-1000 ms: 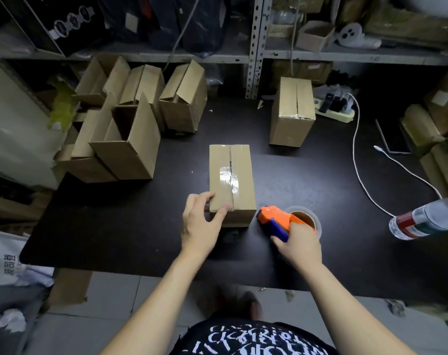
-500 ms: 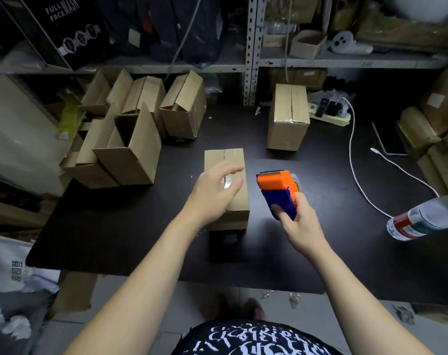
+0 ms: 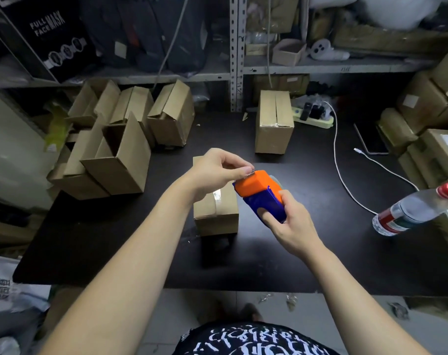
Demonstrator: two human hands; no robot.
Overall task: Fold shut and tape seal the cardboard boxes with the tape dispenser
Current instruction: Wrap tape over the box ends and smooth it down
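L hand [image 3: 216, 172] fingers pinched together, R hand [image 3: 293, 228] fingers curled in grip.

Hidden behind left hand [image 3: 215, 172] and tape dispenser [image 3: 256, 187]: far end of the taped box [image 3: 217, 213]. Tape roll [image 3: 276, 180] mostly covered by the dispenser. Too small to tell: any tape pinched at the fingertips [image 3: 243, 172]. Stacked boxes [image 3: 438, 160] cropped past the surface's [image 3: 115, 239] right edge.

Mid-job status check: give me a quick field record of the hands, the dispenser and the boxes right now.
Right hand: grips the tape dispenser by its blue body, above the table
Left hand: fingers pinch at the dispenser's orange cutter end; tape end too small to tell
Near box: closed, tape along top seam, under the hands
Far box: closed, at the back
Open boxes: cluster at left, flaps open
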